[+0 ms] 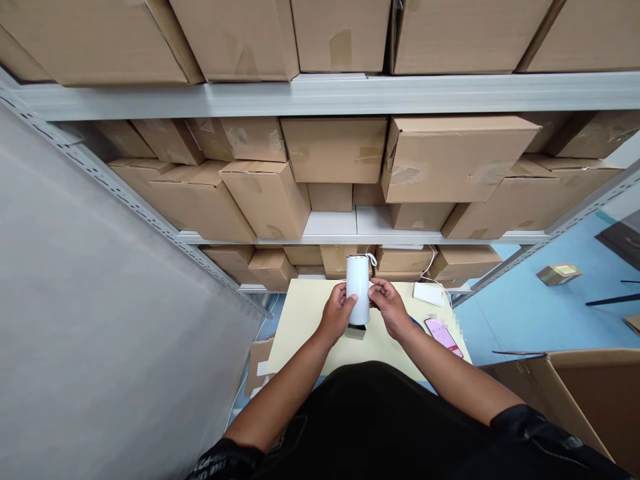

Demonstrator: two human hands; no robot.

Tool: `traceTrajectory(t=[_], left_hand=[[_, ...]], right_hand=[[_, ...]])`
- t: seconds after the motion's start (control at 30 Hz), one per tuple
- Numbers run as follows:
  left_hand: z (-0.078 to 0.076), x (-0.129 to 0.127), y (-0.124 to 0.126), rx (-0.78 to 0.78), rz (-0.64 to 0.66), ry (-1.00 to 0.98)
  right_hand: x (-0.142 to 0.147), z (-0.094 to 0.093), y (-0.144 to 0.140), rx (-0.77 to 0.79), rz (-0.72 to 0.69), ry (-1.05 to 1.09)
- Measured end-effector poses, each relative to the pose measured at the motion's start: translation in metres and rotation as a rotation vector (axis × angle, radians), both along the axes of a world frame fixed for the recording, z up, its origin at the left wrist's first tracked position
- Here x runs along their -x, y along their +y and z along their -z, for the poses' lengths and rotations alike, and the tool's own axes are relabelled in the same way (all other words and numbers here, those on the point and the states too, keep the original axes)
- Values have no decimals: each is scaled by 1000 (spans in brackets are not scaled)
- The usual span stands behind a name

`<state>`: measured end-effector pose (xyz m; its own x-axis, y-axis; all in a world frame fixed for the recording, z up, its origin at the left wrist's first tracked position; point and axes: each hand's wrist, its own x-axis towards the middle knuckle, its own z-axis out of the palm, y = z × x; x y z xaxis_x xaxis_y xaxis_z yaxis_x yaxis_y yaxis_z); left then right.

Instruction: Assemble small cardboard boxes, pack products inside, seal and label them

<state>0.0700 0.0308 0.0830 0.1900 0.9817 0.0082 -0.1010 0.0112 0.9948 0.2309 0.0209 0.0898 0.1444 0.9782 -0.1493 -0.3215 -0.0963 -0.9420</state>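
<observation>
A white cylindrical bottle (357,287) with a thin loop strap at its top is held upright over the pale yellow table (305,320). My left hand (339,312) wraps its left side, thumb across the front. On the other side, my right hand (390,308) is closed, its thumb and fingertips against the bottle's right edge. Just below the bottle a small box (357,332) with a dark opening sits on the table, partly hidden by it.
To the right on the table lie a phone (444,337) with a lit screen and a white device (429,294) with a cable. Metal shelves (330,97) of cardboard boxes rise ahead. A large open carton (575,400) stands at right; a grey wall (100,300) runs along the left.
</observation>
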Motion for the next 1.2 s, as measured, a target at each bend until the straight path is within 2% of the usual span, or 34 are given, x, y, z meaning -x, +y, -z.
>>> traceTrajectory(t=[0.13,0.33,0.6,0.87,1.03,1.2], left_hand=[[-2,1,-2,24,12,88],[-2,4,0,-65,-48,299],[5,10,5,-10,38,254],[39,18,23,-16,14,380],[62,15,26,62,57,352],[79,13,27,87,127,283]], right_hand=[[0,-4,-2,27,-86,-1],[0,-6,-5,-11,-150,-7],[-6,11,1,-52,-131,-163],[-11,41,15,-4,-189,-348],[-14,61,16,14,-238,-435],[-21,75,15,-32,-250,-600]])
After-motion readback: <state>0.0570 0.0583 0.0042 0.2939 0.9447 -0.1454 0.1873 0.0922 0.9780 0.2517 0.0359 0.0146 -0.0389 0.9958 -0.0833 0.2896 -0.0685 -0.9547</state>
